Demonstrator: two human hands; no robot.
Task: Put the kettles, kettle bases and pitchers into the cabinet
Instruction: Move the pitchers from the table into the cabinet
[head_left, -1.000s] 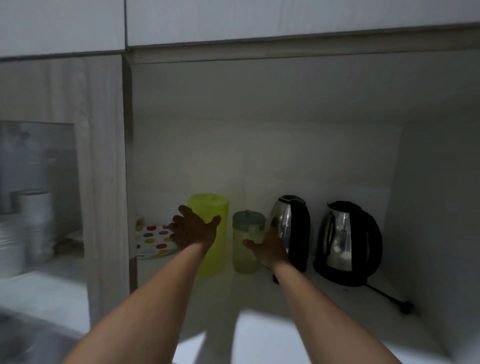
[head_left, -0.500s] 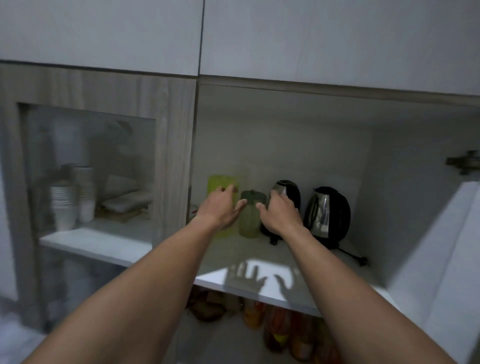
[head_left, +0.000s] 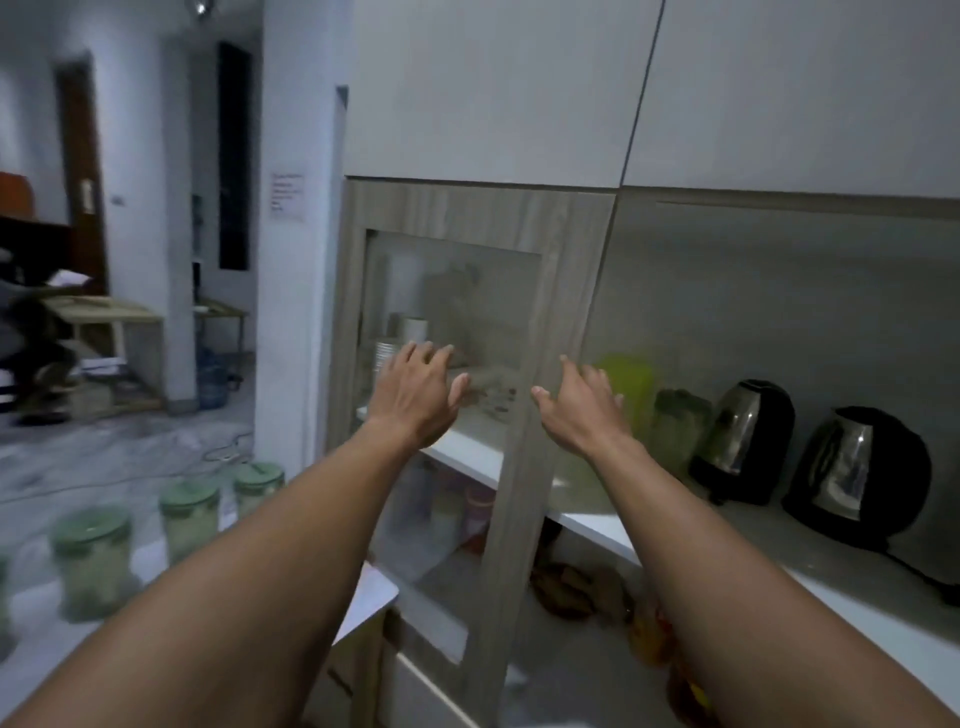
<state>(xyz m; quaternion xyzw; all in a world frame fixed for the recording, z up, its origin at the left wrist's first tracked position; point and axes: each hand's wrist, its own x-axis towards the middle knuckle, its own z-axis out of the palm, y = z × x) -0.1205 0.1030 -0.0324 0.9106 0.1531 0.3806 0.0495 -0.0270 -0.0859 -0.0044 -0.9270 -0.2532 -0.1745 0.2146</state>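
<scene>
Two bare arms reach forward, both hands empty with fingers spread apart. The left hand (head_left: 415, 395) hovers in front of a glass cabinet door (head_left: 452, 374); the right hand (head_left: 582, 410) is beside the door's wooden edge. On the open cabinet shelf (head_left: 769, 540) to the right stand, left to right, a yellow-green pitcher (head_left: 631, 384), a smaller lidded pitcher (head_left: 675, 431) and two steel-and-black kettles (head_left: 748, 441) (head_left: 857, 478), apparently on their bases. That part looks done. Three green-lidded pitchers (head_left: 189, 519) remain on the counter (head_left: 363, 597) at lower left, probably next.
</scene>
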